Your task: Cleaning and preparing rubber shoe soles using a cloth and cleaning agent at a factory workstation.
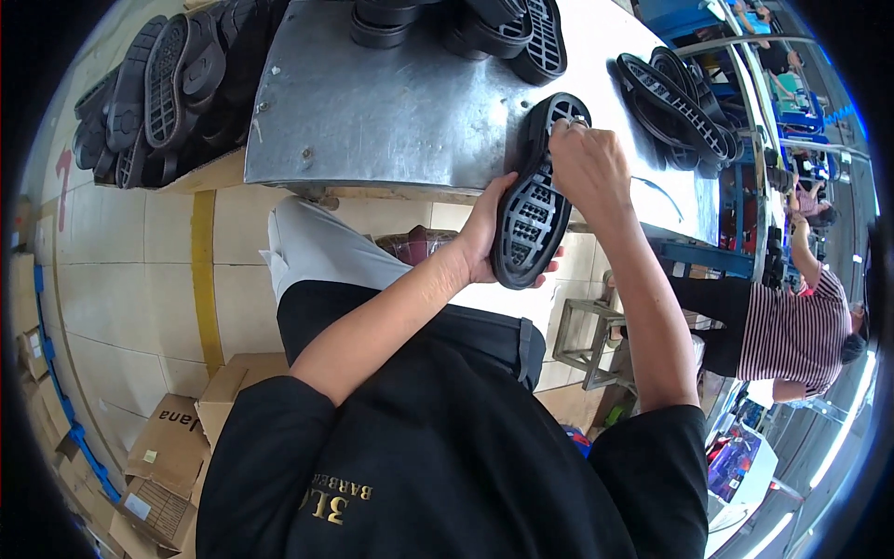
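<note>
A black shoe sole (533, 220) is tilted at the near edge of the metal table, its gridded inner side facing up. My left hand (486, 235) is closed around its wider near end, with fingertips showing past the right rim. The far, narrower end lies over the table edge. Over that end, my right hand (593, 166) is closed in a pinch, knuckles up. A small shiny bit shows by its fingertips, but what they hold is too small and hidden to name.
Several black soles (678, 107) lie on the right of the metal table (372, 121), and more soles (503, 33) at its far side. A cardboard box (209, 174) heaped with soles stands left. A wooden stool (589, 345) and a person in a striped shirt (792, 331) are at right.
</note>
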A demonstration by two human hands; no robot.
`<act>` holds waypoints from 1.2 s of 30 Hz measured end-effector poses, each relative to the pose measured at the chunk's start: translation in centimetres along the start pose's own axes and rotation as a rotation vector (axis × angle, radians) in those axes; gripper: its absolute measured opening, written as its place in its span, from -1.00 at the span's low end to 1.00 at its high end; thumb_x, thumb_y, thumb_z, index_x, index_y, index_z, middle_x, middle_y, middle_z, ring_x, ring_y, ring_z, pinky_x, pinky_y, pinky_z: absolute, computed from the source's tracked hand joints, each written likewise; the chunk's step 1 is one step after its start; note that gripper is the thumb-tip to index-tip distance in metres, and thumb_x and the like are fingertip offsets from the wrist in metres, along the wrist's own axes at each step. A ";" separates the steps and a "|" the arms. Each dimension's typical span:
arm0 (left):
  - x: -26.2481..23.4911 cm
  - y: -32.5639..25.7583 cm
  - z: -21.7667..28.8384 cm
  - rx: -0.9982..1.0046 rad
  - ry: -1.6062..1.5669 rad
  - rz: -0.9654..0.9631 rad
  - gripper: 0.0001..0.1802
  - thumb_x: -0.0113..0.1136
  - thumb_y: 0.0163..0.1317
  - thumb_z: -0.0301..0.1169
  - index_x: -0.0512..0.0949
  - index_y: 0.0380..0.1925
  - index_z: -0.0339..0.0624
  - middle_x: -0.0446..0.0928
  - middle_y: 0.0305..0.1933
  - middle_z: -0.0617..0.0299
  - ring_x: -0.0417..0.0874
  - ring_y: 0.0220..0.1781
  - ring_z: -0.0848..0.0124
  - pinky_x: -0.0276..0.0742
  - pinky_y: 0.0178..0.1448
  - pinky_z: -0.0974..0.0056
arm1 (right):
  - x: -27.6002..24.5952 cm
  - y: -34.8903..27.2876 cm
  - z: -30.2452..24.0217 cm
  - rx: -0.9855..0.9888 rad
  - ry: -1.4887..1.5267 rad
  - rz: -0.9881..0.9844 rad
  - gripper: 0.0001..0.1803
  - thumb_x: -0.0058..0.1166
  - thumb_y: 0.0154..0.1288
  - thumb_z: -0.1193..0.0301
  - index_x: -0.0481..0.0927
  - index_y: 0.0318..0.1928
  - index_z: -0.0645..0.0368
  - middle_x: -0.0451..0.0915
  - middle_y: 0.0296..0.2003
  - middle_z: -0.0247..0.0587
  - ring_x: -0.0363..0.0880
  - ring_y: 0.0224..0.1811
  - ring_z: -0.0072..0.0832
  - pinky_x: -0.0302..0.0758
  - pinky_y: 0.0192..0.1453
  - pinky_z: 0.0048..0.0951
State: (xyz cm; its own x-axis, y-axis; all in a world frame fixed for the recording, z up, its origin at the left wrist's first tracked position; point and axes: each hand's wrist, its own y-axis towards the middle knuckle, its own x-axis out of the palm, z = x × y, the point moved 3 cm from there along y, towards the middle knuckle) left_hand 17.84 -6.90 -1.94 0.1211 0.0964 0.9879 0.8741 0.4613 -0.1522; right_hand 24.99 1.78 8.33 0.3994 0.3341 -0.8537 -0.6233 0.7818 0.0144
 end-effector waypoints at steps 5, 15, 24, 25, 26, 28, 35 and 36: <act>0.6 0.0 0.0 0.051 0.019 0.074 -0.15 -0.32 0.17 0.34 0.44 0.09 -0.18 0.59 -0.18 -0.10 0.67 -0.24 0.08 0.64 -0.26 0.00 | -0.8 -1.9 -1.9 0.047 -0.004 -0.028 -0.97 0.00 0.05 0.52 0.51 -0.48 0.17 0.58 -0.60 -0.22 0.63 -0.50 -0.44 0.49 -0.47 -0.48; 1.4 -0.4 0.5 0.190 0.040 0.267 -0.28 -0.25 0.24 0.25 0.48 0.02 -0.12 0.58 -0.07 0.10 0.64 -0.12 0.26 0.58 0.01 0.14 | -2.8 -4.8 -5.7 0.075 0.127 -0.110 -0.95 0.00 0.10 0.48 0.51 -0.42 0.19 0.60 -0.55 -0.17 0.65 -0.51 -0.42 0.52 -0.47 -0.47; 0.9 -0.3 0.8 0.144 0.048 0.128 -0.17 -0.37 0.25 0.28 0.42 0.08 -0.27 0.54 -0.10 -0.16 0.63 -0.15 -0.06 0.58 -0.19 -0.07 | -0.4 -3.9 -0.3 0.248 0.392 -0.141 -0.90 -0.03 0.01 0.48 0.52 -0.46 0.23 0.59 -0.56 -0.07 0.63 -0.53 -0.24 0.50 -0.46 -0.31; 0.6 -0.3 1.0 0.143 0.046 0.131 -0.17 -0.37 0.25 0.28 0.42 0.08 -0.27 0.54 -0.10 -0.16 0.63 -0.15 -0.06 0.58 -0.19 -0.07 | -0.1 -2.9 0.3 0.232 0.347 -0.147 -0.90 -0.03 0.01 0.47 0.53 -0.49 0.22 0.59 -0.58 -0.07 0.63 -0.53 -0.25 0.50 -0.46 -0.32; 0.4 -0.3 1.1 0.129 0.038 0.075 -0.19 -0.36 0.25 0.27 0.42 0.08 -0.25 0.53 -0.10 -0.17 0.63 -0.15 -0.05 0.58 -0.18 -0.06 | 0.1 -2.1 0.0 0.206 0.305 -0.135 -0.90 -0.02 0.02 0.46 0.54 -0.52 0.21 0.60 -0.59 -0.08 0.63 -0.54 -0.27 0.51 -0.45 -0.34; 0.4 -0.5 1.2 0.137 0.041 0.031 -0.23 -0.32 0.26 0.23 0.43 0.07 -0.24 0.53 -0.10 -0.16 0.63 -0.16 -0.04 0.58 -0.17 -0.05 | 0.0 -1.9 -1.0 0.180 0.253 -0.124 -0.90 -0.01 0.02 0.46 0.55 -0.50 0.20 0.60 -0.59 -0.09 0.63 -0.54 -0.28 0.52 -0.45 -0.35; 2.1 -1.4 1.3 0.197 0.056 0.309 -0.31 -0.30 0.29 0.18 0.47 0.01 -0.19 0.58 -0.12 0.03 0.62 -0.10 0.12 0.55 -0.08 -0.04 | -2.9 -3.7 -5.1 0.036 0.173 -0.106 -0.88 -0.03 0.09 0.45 0.56 -0.45 0.21 0.61 -0.56 -0.17 0.63 -0.54 -0.45 0.49 -0.49 -0.44; 1.8 -1.1 1.4 0.193 0.021 0.252 -0.35 -0.30 0.31 0.15 0.49 -0.01 -0.17 0.59 -0.12 0.07 0.61 -0.08 0.19 0.54 -0.02 0.01 | -3.1 -4.0 -5.4 0.019 0.203 -0.130 -0.87 -0.03 0.10 0.45 0.56 -0.45 0.20 0.61 -0.56 -0.18 0.63 -0.54 -0.44 0.49 -0.49 -0.44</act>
State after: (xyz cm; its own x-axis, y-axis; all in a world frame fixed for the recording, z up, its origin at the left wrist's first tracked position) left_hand 16.43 -6.00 -0.03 0.3342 0.2119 0.9184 0.7102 0.5840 -0.3932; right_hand 22.63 -5.19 8.11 0.3312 0.1188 -0.9361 -0.5619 0.8218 -0.0945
